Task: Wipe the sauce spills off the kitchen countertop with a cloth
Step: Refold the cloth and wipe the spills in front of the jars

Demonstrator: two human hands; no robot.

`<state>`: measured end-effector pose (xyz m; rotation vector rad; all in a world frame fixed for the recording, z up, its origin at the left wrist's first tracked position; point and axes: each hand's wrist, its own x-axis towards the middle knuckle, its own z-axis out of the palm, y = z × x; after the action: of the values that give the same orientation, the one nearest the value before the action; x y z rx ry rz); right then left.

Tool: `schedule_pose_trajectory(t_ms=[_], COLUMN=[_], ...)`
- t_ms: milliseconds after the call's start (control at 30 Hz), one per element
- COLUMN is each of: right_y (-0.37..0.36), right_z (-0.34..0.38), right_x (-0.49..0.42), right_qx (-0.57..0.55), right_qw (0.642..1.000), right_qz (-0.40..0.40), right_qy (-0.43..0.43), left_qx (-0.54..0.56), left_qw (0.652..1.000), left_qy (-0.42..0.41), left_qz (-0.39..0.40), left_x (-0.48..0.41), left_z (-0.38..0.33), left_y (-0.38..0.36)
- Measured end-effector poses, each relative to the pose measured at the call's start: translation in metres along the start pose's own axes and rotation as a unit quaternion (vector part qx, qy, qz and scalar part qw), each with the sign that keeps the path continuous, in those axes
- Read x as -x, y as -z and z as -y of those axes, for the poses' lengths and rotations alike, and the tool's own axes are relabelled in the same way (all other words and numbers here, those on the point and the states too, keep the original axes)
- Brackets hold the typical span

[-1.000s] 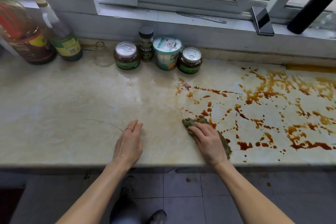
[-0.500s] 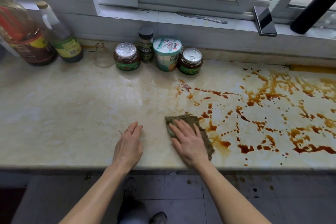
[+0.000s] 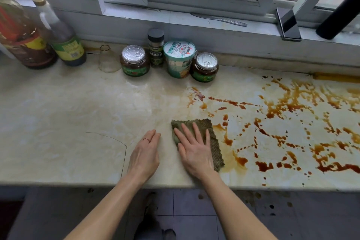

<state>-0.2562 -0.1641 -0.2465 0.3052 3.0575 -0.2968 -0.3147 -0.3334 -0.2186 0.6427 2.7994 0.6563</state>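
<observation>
Cloth lies near the front edge of the bench, pressed under the right hand, fingers straight. Just beside, the left hand rests flat, empty (bare marble stretches leftward). Right of the cloth, sauce spills cover the bench.

A green-brown cloth lies flat beside brown sauce spills.
</observation>
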Motion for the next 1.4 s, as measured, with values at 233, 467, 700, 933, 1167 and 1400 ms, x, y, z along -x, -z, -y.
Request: schedule_pose_trajectory(t_ms=[233, 467, 700, 933, 1167, 1400], right_y=[0.007, 0.0, 0.009, 0.002, 0.005, 0.019], right_z=[-0.012, 0.053, 0.01, 0.029, 0.062, 0.021], right_x=[-0.004, -0.05, -0.086, -0.07, -0.141, -0.177], right_qx=[-0.086, -0.043, -0.049, -0.101, -0.07, -0.07], right_qw=[0.988, 0.996, 0.993, 0.987, 0.996, 0.97], right_qz=[-0.083, -0.018, -0.03, -0.084, -0.042, -0.075], right_qy=[-0.096, 0.074, -0.102, -0.095, -0.027, -0.222], left_qx=[0.012, 0.032, 0.027, 0.042, 0.035, 0.019], left_qw=[0.999, 0.998, 0.998, 0.998, 0.999, 0.998], left_qy=[0.018, 0.04, 0.039, 0.033, 0.014, -0.053], left_qz=[-0.027, -0.042, -0.042, -0.04, -0.033, -0.017], left_x=[-0.033, -0.06, -0.087, -0.101, -0.123, -0.149], left_z=[0.006, 0.013, 0.016, 0.016, 0.014, -0.003], left_y=[0.006, 0.011, 0.018, 0.019, 0.023, 0.018])
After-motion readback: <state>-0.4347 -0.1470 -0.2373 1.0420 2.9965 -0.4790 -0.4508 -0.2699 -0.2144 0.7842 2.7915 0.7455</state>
